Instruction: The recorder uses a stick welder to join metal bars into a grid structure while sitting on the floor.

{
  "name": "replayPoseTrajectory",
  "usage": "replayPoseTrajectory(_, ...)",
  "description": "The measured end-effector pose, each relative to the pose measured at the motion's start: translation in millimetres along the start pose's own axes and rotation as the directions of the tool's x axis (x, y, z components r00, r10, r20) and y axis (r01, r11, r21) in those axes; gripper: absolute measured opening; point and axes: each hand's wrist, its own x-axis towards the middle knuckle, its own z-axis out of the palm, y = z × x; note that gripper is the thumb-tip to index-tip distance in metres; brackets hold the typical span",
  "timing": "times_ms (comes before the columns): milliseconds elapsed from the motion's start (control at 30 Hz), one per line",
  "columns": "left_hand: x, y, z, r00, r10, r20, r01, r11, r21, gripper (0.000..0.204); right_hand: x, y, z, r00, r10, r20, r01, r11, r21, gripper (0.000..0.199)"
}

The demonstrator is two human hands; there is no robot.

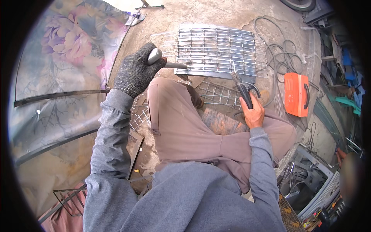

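My left hand (137, 69), in a dark knit glove, is closed around a grey metal tool (155, 56) with a rounded end. A grey bar (176, 65) reaches from beside that fist to the near left corner of the wire grid; whether it is part of the same tool I cannot tell. My bare right hand (253, 110) grips a black welding electrode holder (244, 92), its jaw tilted up and left. A thin rod at the jaw points at the near edge of the silvery wire grid (216, 48), which lies over a metal sheet (222, 73).
An orange welding machine (296, 94) with a black handle stands at the right. Cables (284, 56) coil behind it. More wire mesh (220, 94) and a worn wooden block (222, 120) lie between my legs. Floral sheeting (69, 46) with metal bars fills the left; metal scraps (309, 170) crowd the right.
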Motion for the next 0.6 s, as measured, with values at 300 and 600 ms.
replayPoseTrajectory(300, 5, -3, 3, 0.999, -0.027, 0.043, 0.027, 1.000, 0.013, 0.036, 0, -5, -1, 1.000, 0.004, -0.007, -0.004, 1.000, 0.028, 0.044)
replayPoseTrajectory(600, 1, -5, 5, 0.992, 0.128, -0.016, -0.125, 0.987, 0.101, 0.034, 2, -4, -1, 1.000, 0.011, 0.003, -0.011, 1.000, 0.015, 0.042)
